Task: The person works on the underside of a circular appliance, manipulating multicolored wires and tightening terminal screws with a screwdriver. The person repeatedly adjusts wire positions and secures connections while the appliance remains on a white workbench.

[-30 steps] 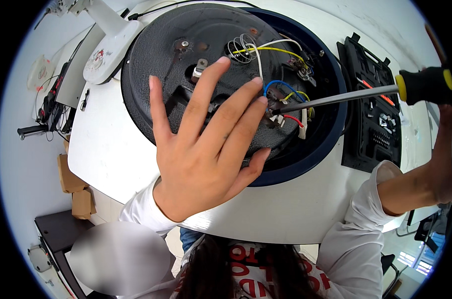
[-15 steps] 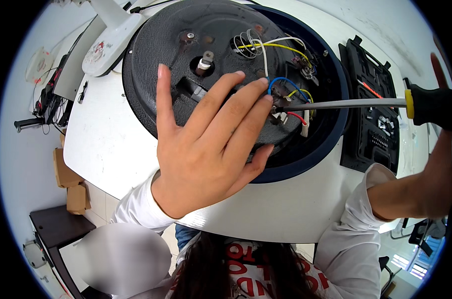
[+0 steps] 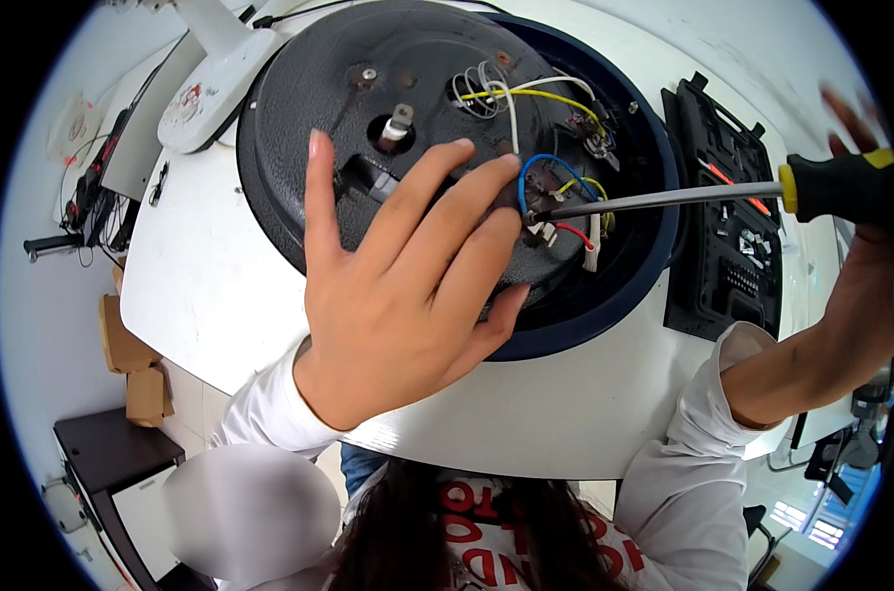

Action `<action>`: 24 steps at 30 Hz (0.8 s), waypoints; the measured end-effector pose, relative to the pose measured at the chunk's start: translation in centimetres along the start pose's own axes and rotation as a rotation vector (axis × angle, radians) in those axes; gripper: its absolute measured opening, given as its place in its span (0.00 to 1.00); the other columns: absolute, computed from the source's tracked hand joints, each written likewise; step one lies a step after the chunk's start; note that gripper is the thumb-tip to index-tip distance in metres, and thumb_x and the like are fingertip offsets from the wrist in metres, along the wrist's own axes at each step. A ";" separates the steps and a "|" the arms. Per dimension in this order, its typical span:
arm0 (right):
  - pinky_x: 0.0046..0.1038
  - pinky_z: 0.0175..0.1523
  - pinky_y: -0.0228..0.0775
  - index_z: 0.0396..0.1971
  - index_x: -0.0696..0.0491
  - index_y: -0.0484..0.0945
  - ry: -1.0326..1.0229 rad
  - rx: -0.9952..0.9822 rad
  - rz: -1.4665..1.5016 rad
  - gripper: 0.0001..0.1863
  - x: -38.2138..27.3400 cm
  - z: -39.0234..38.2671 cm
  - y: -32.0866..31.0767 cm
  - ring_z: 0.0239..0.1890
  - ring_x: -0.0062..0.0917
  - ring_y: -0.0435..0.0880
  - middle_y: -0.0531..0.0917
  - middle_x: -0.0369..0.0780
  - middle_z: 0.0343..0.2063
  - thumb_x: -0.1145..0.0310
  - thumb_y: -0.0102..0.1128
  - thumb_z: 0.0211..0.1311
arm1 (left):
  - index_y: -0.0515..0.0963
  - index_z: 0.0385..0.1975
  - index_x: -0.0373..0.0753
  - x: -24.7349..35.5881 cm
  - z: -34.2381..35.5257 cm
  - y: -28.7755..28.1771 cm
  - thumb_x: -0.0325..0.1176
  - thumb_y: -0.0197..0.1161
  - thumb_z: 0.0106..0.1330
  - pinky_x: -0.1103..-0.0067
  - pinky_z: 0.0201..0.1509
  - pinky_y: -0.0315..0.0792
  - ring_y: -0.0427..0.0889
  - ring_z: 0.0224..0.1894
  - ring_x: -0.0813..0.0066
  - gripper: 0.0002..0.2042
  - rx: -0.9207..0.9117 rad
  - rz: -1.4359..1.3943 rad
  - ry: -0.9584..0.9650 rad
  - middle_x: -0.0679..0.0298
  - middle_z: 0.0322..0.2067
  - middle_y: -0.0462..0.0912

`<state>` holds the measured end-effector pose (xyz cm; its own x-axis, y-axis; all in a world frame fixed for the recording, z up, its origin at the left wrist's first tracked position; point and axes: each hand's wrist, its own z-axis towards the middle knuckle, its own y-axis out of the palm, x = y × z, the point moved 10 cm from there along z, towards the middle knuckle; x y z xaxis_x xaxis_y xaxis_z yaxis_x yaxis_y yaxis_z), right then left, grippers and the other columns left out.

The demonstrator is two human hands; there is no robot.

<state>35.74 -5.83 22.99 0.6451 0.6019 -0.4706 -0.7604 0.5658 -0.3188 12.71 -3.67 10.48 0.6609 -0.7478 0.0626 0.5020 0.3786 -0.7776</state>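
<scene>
A round appliance lies opened on the table, with a black textured metal body (image 3: 319, 74) tilted over a dark blue round shell (image 3: 654, 266). My left hand (image 3: 393, 286) rests flat on the body with its fingers spread. The long-shafted screwdriver (image 3: 683, 197) with a black and yellow handle reaches in from the right. Its tip meets the terminals beside my left fingertips, close to a blue wire (image 3: 541, 158) and a red wire (image 3: 573, 232). At the picture's right edge my right hand (image 3: 868, 271) is at the handle; its raised fingers are blurred and the grip is partly hidden.
A black tool case (image 3: 693, 305) with bits lies open right of the appliance on the white table (image 3: 555, 424). A white stand base (image 3: 196, 113) is at the far left. Yellow and white wires and a coiled spring (image 3: 484, 84) stick up from the body.
The screwdriver's handle has shifted slightly left and up in view, and my right fingers have moved. My left hand stays on the metal body. The whole view has shifted slightly.
</scene>
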 end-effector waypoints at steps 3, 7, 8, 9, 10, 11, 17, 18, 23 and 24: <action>0.22 0.44 0.76 0.54 0.55 0.75 0.121 -0.092 0.261 0.19 2.2 0.2 -0.3 0.42 0.27 0.85 0.84 0.40 0.40 0.59 0.56 0.69 | 0.77 0.40 0.41 0.0 -0.1 0.0 0.37 0.68 0.50 0.45 0.72 0.35 0.75 0.60 0.59 0.17 -0.021 0.008 0.001 0.63 0.53 0.80; 0.20 0.40 0.80 0.59 0.52 0.67 -0.092 -0.290 0.570 0.24 -0.2 1.1 0.7 0.41 0.30 0.86 0.81 0.45 0.48 0.56 0.56 0.69 | 0.76 0.41 0.40 -0.1 0.1 -0.2 0.34 0.69 0.48 0.45 0.72 0.35 0.73 0.62 0.57 0.19 -0.056 -0.034 -0.023 0.63 0.53 0.80; 0.20 0.38 0.81 0.61 0.51 0.65 -0.148 -0.344 0.643 0.26 -0.9 1.3 0.8 0.41 0.31 0.86 0.80 0.46 0.50 0.56 0.56 0.69 | 0.76 0.42 0.40 -0.1 0.2 -0.2 0.33 0.69 0.47 0.45 0.72 0.34 0.72 0.63 0.56 0.20 -0.066 -0.054 -0.035 0.63 0.53 0.80; 0.20 0.37 0.82 0.62 0.50 0.62 -0.204 -0.400 0.716 0.28 -1.6 1.3 0.8 0.41 0.32 0.87 0.80 0.47 0.52 0.55 0.57 0.69 | 0.75 0.44 0.40 -0.1 0.4 -0.4 0.32 0.70 0.47 0.45 0.72 0.34 0.72 0.63 0.56 0.21 -0.060 -0.086 -0.050 0.63 0.53 0.80; 0.27 0.38 0.82 0.66 0.46 0.56 -0.262 -0.373 0.424 0.32 -1.4 1.4 0.5 0.45 0.37 0.85 0.74 0.48 0.57 0.52 0.56 0.68 | 0.75 0.46 0.40 -0.1 0.5 -0.8 0.31 0.70 0.47 0.45 0.72 0.34 0.72 0.63 0.55 0.23 -0.058 -0.116 -0.070 0.63 0.53 0.80; 0.34 0.38 0.83 0.69 0.42 0.50 -0.314 -0.342 0.132 0.36 -1.1 1.4 0.0 0.49 0.43 0.82 0.69 0.49 0.62 0.50 0.56 0.68 | 0.75 0.48 0.40 -0.2 0.7 -1.1 0.29 0.71 0.46 0.45 0.72 0.34 0.72 0.63 0.54 0.25 -0.057 -0.147 -0.090 0.63 0.52 0.80; 0.36 0.44 0.81 0.65 0.45 0.56 -0.234 -0.176 -0.148 0.32 1.0 1.4 -1.6 0.53 0.42 0.81 0.71 0.47 0.57 0.50 0.55 0.68 | 0.72 0.56 0.40 1.4 3.6 -1.4 0.25 0.71 0.47 0.48 0.73 0.40 0.73 0.61 0.60 0.31 -0.209 -0.035 0.054 0.64 0.48 0.82; 0.35 0.46 0.80 0.64 0.47 0.58 -0.203 -0.145 -0.144 0.30 1.5 1.3 -1.9 0.52 0.41 0.82 0.73 0.46 0.54 0.51 0.55 0.68 | 0.72 0.56 0.40 1.5 3.9 -1.1 0.25 0.71 0.47 0.48 0.73 0.42 0.74 0.61 0.61 0.31 -0.250 -0.045 0.070 0.64 0.47 0.82; 0.30 0.53 0.77 0.54 0.55 0.73 -0.036 0.028 -0.132 0.22 3.9 -0.2 -3.8 0.51 0.34 0.83 0.82 0.42 0.41 0.54 0.55 0.70 | 0.74 0.55 0.43 1.3 4.7 0.4 0.24 0.71 0.48 0.52 0.74 0.47 0.78 0.54 0.63 0.29 -0.300 -0.160 0.070 0.67 0.37 0.84; 0.29 0.54 0.76 0.52 0.57 0.76 -0.002 0.064 -0.127 0.22 4.3 -0.5 -4.2 0.51 0.32 0.84 0.84 0.42 0.38 0.55 0.55 0.70 | 0.75 0.55 0.43 1.2 4.8 0.6 0.23 0.70 0.49 0.52 0.74 0.47 0.79 0.53 0.63 0.29 -0.292 -0.176 0.070 0.67 0.35 0.85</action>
<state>41.70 -5.91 21.93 0.7360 0.5245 -0.4281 -0.6665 0.6724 -0.3221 16.45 -1.74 13.07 0.5332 -0.8274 0.1766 0.4174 0.0757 -0.9055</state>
